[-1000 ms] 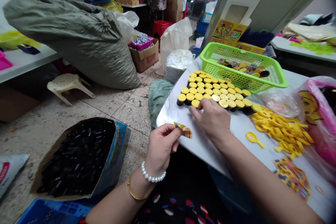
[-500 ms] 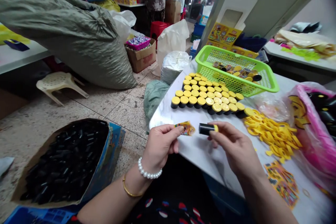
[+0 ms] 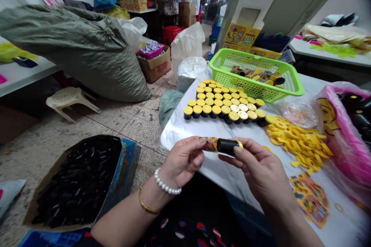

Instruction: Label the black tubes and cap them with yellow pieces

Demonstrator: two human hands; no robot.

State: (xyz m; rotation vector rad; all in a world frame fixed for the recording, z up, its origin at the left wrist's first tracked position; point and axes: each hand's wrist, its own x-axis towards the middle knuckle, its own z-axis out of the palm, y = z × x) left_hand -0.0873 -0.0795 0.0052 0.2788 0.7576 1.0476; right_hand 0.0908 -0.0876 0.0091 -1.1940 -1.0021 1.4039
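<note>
Between finger and thumb, my left hand (image 3: 185,158) pinches a colourful printed sleeve label (image 3: 211,144). My right hand (image 3: 256,162) grips a small black canister (image 3: 227,147) by its yellow-capped end. The label's right end meets the canister's black end; whether it goes around the canister I cannot tell. Behind my hands, rows of black canisters with yellow lids (image 3: 216,102) stand upright on the white table. Right of them lies a heap of yellow plastic rings (image 3: 301,142), and nearer me a pile of flat printed labels (image 3: 311,198).
A green basket (image 3: 300,88) with labelled canisters stands at the back of the table. On the floor at left is a carton of black canisters (image 3: 75,181), with a plastic stool (image 3: 68,98) and a bulging sack (image 3: 87,54) beyond. A pink bag (image 3: 342,142) sits at right.
My hands have come together, so the label, opened into a tube, now touches the canister's black end. The view has shifted slightly.
</note>
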